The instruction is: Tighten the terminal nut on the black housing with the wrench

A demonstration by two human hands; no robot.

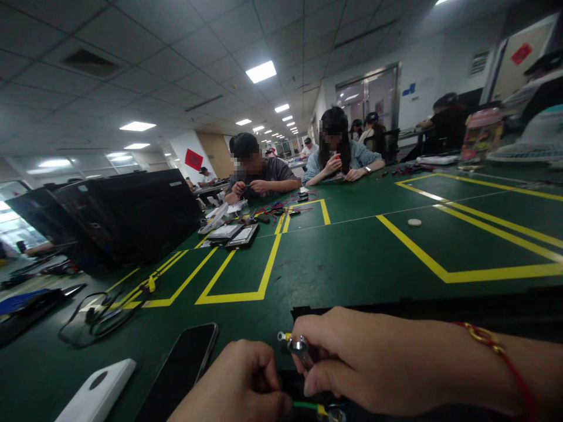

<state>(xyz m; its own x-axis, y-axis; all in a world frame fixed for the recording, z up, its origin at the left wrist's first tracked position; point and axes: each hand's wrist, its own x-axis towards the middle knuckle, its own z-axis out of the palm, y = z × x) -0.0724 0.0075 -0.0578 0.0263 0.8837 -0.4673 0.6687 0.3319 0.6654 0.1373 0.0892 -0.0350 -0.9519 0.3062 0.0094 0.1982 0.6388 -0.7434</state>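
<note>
Low in the view, my right hand (334,357) is closed around a small shiny metal piece (299,347), its exact kind unclear. A ring terminal (284,336) with a yellow sleeve sticks out beside that piece, near my fingertips. My left hand (240,381) is close by on the left, thumb and fingers pinched together on a green wire (305,404). That wire runs right to a yellow-sleeved end (323,410) with a metal fitting, partly cut off by the lower edge. Behind and under my hands lies a black panel or casing (417,310), mostly hidden.
A dark phone (182,363) and a white power bank (99,392) lie left of my hands. Beyond are a black cable (109,316), black computer cases (127,217), hard drives (244,236) and loose wires (279,208). Two people sit across the green table (316,264), handling small parts.
</note>
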